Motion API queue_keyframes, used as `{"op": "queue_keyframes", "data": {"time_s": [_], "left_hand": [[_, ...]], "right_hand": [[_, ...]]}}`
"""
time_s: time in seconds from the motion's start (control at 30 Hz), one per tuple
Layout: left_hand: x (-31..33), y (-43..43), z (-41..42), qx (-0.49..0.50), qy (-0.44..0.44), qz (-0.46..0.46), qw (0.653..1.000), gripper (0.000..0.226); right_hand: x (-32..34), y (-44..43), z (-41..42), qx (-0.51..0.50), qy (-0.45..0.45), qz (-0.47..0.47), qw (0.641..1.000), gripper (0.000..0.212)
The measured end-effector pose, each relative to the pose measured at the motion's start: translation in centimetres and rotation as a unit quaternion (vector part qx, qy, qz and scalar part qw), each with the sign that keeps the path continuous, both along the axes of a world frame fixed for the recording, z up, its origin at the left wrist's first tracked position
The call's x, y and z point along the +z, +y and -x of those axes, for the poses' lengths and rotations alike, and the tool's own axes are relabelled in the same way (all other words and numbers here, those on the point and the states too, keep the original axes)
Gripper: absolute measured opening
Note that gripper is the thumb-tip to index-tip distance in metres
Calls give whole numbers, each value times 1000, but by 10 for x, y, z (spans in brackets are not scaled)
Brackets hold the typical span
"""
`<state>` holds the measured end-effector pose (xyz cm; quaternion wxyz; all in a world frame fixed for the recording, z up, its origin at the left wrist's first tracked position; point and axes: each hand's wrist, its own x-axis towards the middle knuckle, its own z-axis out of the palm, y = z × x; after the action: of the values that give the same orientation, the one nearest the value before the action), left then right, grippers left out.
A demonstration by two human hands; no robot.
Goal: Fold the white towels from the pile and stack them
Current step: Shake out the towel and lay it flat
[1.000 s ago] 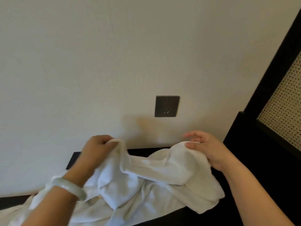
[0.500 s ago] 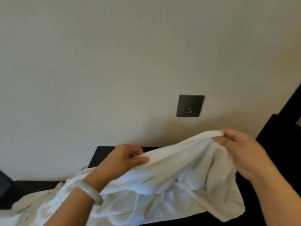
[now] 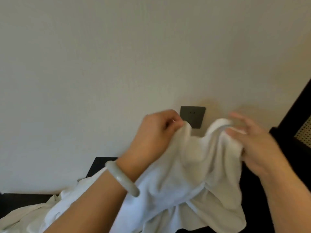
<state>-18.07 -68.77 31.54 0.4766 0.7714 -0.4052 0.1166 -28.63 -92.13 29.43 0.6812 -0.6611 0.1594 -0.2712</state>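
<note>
At the wall, left hand and right hand pinch the towel spread sideways.

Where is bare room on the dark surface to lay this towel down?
Dark surface lies bare at far left, between wall and towel pile; a smaller patch behind the bracelet. The held towel crowds the middle.

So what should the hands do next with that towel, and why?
Probably draw the hands apart. The left hand and the right hand each pinch the white towel at its top, but they are close together, so the cloth sags in bunched folds between them. Pulling it taut would likely let it hang flat, ready to fold.
</note>
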Motion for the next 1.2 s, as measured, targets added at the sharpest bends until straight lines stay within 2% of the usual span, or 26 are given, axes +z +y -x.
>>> {"op": "queue_keyframes", "data": {"time_s": [0.07,0.13,0.23,0.33,0.43,0.53,0.67,0.77,0.83,0.9,1.0,1.1,1.17,1.2], "left_hand": [[-19,-21,11,-48,20,-78,996,12],[-46,-25,18,-75,78,-92,990,12],[-80,-13,22,-81,166,-46,982,10],[-100,4,26,-58,209,-25,976,8],[-112,23,21,-56,227,-33,972,13],[-120,50,8,-26,213,-95,972,16],[-120,103,-15,43,230,-117,965,21],[-103,138,-29,94,222,-135,961,15],[-81,142,-34,117,179,-117,970,14],[-54,124,-34,131,114,-60,983,11],[-30,71,-24,125,51,-20,991,14],[-49,20,-6,86,120,-86,985,15],[-74,1,11,41,162,-118,979,13],[-85,-2,20,11,178,-118,977,12]], "right_hand": [[-10,23,2,111,54,56,991,52],[-27,42,6,184,84,35,979,53],[-55,61,10,233,135,18,963,29],[-74,75,14,262,171,28,949,12],[-82,79,7,165,162,37,972,7],[-81,60,-1,12,100,-36,994,6],[-75,21,-2,-101,51,-97,989,7],[-56,-7,5,-196,-3,-120,973,12],[-33,-29,19,-231,-46,-65,970,7],[-5,-40,26,-229,-24,19,973,9],[10,-29,10,-184,43,80,979,15],[-14,20,-1,-17,120,113,986,38],[-39,54,2,101,177,176,963,51],[-50,70,4,162,190,185,950,51]]}}
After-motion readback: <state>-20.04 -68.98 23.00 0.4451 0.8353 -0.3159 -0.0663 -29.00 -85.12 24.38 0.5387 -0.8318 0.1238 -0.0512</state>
